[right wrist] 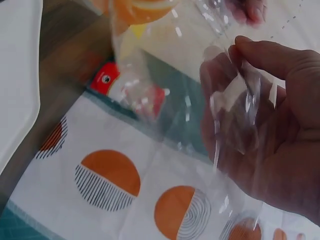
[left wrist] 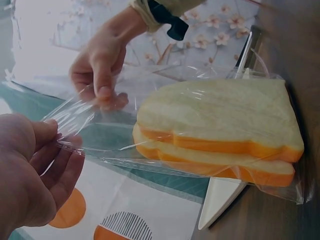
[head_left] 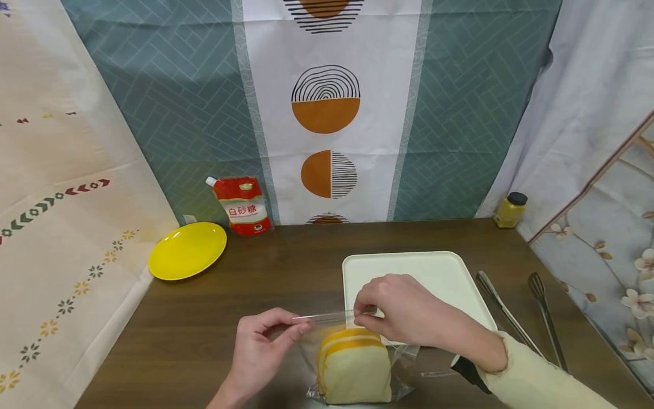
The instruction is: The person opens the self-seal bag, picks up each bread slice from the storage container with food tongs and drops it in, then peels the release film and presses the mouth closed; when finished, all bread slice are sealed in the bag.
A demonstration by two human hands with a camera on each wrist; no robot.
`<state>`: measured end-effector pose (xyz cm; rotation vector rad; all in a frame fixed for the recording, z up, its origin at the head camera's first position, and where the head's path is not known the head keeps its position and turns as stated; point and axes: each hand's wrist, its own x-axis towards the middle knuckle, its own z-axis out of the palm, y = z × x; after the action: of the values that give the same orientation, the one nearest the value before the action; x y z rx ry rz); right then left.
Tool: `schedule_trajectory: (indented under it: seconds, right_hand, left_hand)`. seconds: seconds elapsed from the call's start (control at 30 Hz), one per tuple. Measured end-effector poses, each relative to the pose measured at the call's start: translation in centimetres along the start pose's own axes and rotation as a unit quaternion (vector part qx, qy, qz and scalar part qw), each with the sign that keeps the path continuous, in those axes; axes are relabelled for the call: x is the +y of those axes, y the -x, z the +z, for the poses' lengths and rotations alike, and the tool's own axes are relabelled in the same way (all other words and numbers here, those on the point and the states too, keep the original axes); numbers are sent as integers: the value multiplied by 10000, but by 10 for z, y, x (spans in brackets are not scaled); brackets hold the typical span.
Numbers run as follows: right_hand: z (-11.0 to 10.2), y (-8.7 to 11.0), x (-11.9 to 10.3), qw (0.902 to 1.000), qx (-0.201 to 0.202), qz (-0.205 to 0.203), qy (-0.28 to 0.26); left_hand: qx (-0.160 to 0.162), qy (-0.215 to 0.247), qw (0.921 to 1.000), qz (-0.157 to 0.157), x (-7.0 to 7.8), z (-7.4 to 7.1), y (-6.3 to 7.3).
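Two slices of bread (head_left: 357, 372) with orange-yellow crusts stand inside a clear plastic bag (left wrist: 120, 125), near the table's front edge. My left hand (head_left: 263, 346) pinches the left end of the bag's top edge between thumb and fingers. At the other end of that edge, my right hand (head_left: 403, 309) pinches the film, its thumb and forefinger meeting on it in the right wrist view. Between the hands the top edge is stretched nearly straight. Behind the bag lies a pale rectangular tray (head_left: 409, 264), partly covered by the right hand and forearm.
On the right lie metal tongs (head_left: 503, 307) and a dark whisk-like utensil (head_left: 546, 318). A yellow plate (head_left: 188, 251) and a red sugar pouch (head_left: 242, 205) are at the back left. A small yellow jar (head_left: 510, 210) with a black lid stands in the back right corner.
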<state>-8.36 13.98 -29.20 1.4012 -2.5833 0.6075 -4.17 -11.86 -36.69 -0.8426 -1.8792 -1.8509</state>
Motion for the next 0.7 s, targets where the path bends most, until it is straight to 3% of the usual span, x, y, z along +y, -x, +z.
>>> schedule_trajectory:
  seconds: [0.43,0.7]
  right_hand:
    - [-12,19,12,9998,-140,167,2]
    - [-17,32,22,9987,-169,368,-312]
  left_hand:
    - [-40,-158,9998,-94,-1,-6,1]
    - [-63,35,9996,-264,0,-11,1]
